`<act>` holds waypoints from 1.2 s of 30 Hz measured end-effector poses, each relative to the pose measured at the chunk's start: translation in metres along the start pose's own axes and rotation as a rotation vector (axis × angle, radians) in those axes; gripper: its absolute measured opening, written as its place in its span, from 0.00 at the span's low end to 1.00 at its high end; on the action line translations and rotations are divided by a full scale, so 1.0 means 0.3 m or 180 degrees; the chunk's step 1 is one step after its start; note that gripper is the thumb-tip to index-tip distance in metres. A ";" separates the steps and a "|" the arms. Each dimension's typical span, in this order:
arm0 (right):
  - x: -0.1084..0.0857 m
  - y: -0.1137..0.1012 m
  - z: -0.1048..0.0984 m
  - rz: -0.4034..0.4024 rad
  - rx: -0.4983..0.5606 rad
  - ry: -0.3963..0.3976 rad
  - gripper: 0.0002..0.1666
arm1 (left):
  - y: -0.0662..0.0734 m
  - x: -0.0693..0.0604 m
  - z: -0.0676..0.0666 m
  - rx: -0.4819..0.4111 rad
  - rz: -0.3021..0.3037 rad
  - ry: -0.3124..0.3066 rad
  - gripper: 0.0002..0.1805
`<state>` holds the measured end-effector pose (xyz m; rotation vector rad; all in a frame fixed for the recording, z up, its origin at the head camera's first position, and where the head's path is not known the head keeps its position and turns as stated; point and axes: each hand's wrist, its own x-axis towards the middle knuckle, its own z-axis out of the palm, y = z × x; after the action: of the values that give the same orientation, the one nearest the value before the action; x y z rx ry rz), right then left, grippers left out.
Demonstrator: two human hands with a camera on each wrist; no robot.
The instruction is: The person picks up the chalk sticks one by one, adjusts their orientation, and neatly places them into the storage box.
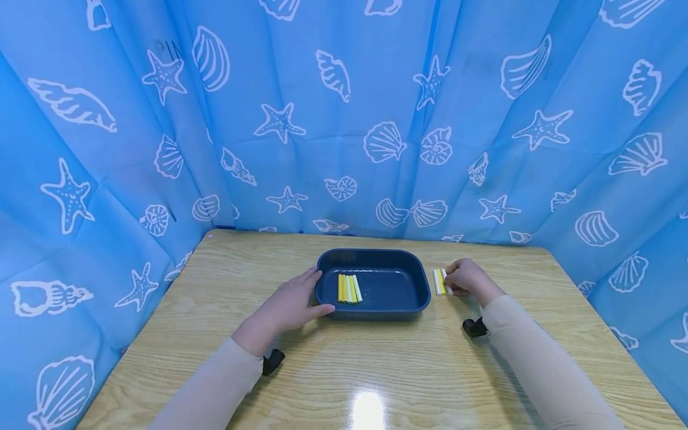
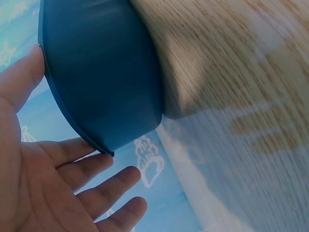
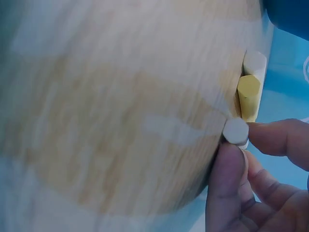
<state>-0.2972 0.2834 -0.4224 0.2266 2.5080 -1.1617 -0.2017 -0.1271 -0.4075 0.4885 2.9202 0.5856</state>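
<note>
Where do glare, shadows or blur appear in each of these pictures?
Head view: a bright glare spot near the bottom edge of the table, soft shadows beside the sleeves; left wrist view: pale glare across the wood, a darker patch beside the tray; right wrist view: wood grain smeared, white stick and fingers clearer.

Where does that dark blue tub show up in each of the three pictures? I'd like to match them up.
Head: the tub sits below the middle, with the left hand at its left end.
Left wrist: upper left, large, running off the top edge.
Right wrist: only a piece, cut off in the top right corner.
Shared landmark: the wood-grain table.
</note>
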 end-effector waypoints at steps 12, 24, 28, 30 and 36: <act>-0.038 0.009 -0.032 -0.0012 0.0272 -0.0209 0.19 | 0.001 0.000 0.004 0.0030 -0.0061 -0.0013 0.50; -0.091 -0.018 -0.109 -0.0110 0.0825 -0.0562 0.30 | 0.003 -0.001 -0.004 0.0025 -0.0043 -0.0014 0.50; -0.113 -0.039 -0.115 -0.0121 0.1127 -0.0711 0.34 | 0.002 -0.001 -0.003 0.0030 -0.0047 -0.0022 0.50; -0.123 -0.052 -0.116 -0.0143 0.1254 -0.0782 0.35 | 0.003 0.000 -0.002 0.0025 -0.0066 -0.0042 0.51; -0.150 -0.102 -0.113 -0.0253 0.1582 -0.0969 0.31 | 0.001 -0.001 0.002 0.0007 -0.0061 -0.0031 0.51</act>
<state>-0.2735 0.2898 -0.3630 0.0678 1.9528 -1.6985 -0.2014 -0.1267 -0.4078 0.4620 2.9133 0.5761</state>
